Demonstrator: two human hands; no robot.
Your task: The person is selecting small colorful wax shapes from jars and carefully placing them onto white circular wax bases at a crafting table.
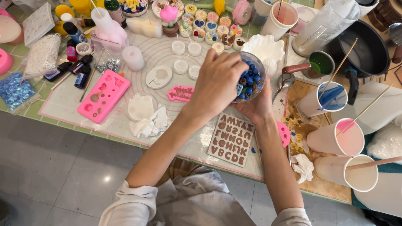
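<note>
Blue beads (250,78) fill the clear bowl (259,67), a few red and brown bits mixed in. Hot-pink mould (103,96) left of it, brown letter mould (232,139) below, white wax scraps (146,117) between. Green-tiled surface (25,50) under a translucent mat (63,104) ringed with pink circles.

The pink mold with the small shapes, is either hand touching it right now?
No, the pink mold lies on the mat apart from both hands, which are at the glass bowl of blue beads.
</note>
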